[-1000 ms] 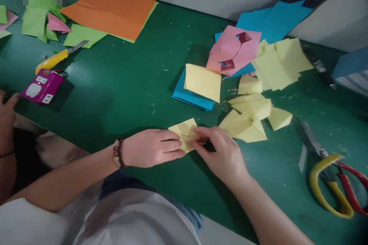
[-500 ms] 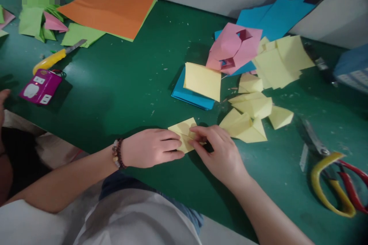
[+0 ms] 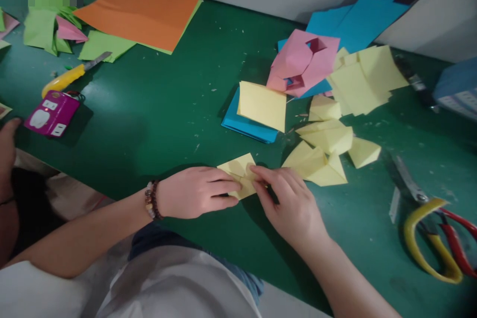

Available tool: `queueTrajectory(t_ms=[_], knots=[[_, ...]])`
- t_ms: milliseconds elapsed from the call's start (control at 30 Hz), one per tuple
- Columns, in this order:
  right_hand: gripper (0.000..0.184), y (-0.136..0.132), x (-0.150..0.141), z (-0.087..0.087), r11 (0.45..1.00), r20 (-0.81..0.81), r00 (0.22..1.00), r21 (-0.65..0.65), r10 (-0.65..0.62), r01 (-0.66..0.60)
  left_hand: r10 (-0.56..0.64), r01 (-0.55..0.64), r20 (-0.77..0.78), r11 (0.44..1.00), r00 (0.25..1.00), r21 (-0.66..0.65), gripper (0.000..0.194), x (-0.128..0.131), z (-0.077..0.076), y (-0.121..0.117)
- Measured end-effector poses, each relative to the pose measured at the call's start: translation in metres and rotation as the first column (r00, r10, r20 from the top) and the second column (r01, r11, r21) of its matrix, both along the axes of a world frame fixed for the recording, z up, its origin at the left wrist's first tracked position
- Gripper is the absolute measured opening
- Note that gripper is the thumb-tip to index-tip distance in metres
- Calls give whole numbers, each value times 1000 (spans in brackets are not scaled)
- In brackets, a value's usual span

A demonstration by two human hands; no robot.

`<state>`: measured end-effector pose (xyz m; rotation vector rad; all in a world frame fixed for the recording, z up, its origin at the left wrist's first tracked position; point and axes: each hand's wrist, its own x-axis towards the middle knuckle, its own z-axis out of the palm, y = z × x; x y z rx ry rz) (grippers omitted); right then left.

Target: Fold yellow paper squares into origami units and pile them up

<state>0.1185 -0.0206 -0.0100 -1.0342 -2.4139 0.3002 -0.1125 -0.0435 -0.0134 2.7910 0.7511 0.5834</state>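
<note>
A small folded sheet of yellow paper (image 3: 238, 165) lies on the green table near its front edge. My left hand (image 3: 197, 193), with a bead bracelet at the wrist, holds the sheet down from the left with its fingers together. At the right side, my right hand (image 3: 286, 196) pinches the sheet's edge between thumb and fingers. Just beyond it sits a yellow square stack (image 3: 263, 107) on folded blue paper (image 3: 248, 130). Folded yellow paper pieces (image 3: 324, 136) lie close to the right hand.
Scissors (image 3: 432, 243) with yellow and red handles rest at the right. A pink folded paper shape (image 3: 307, 62) stands on blue sheets (image 3: 357, 22). To the left are a purple box (image 3: 54, 114), a yellow-handled cutter (image 3: 65, 79), orange paper (image 3: 145, 12) and another person's hand (image 3: 7, 151).
My right hand has shifted slightly right along the yellow paper's edge. The left hand stays in place. At the far left, the other person's hand has come further into view with a small paper above it.
</note>
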Motion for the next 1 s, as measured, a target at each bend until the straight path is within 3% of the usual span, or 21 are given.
queueTrajectory(t_ms=[233,800,1000], knots=[[25,-1,-1,-2,997,76,997,76,25,-31,0,0,3,1000,1000,-16,20,1,-1,0],[27,-2,0,-4,997,102,994,63,35,-41,24,-23,19,999,1000,-40,28,1,1,1],[25,0,-1,-2,1000,36,999,-14,24,-24,-6,7,27,1000,1000,-23,26,0,1,1]])
